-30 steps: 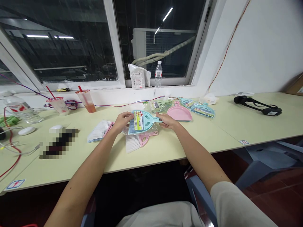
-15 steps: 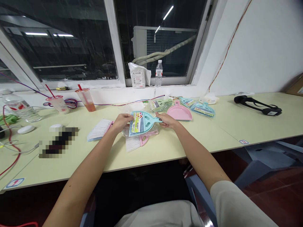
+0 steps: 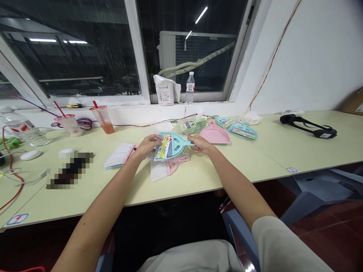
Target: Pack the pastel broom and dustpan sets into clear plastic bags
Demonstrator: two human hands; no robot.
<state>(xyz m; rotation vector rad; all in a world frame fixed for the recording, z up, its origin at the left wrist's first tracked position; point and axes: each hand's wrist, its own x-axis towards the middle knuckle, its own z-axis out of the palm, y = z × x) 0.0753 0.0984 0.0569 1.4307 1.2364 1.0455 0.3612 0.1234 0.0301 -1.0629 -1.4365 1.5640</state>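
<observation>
Head: reaching now farther over turquoise fan-shaped plastic dustpan (image 3: 178,146) with left hand (image 3: 148,146), pinch unclear; clasping with right hand (image 3: 200,145); at ten o'clock, orange drink (image 3: 109,129) in clear plastic cup (image 3: 100,115).

Rm light's decent from here, pretty even: table (image 3: 272,151) pale & bright, shadows on it soft, faint. Wall (image 3: 312,64), upper R, goes greyer twd the corner. L pane (image 3: 87,68) & R pane (image 3: 207,60) v. dark, w/ bright streaks in the upper L (image 3: 42,40) & upper ctr (image 3: 201,15); can't tell if reflected or beyond the glass. Under the table, lower ctr, near black; floor (image 3: 334,234), lower R, dim. Small glints on wrap (image 3: 185,155), mid-frame. Pan (image 3: 178,142) reasonably sharp, tho fine print's too small to read. Wide-lens stretch twd edges, esp. bottle (image 3: 27,132), far L, & sleeve (image 3: 283,241), lower R. Pixelated patch (image 3: 70,170), mid-L, hides detail.
</observation>
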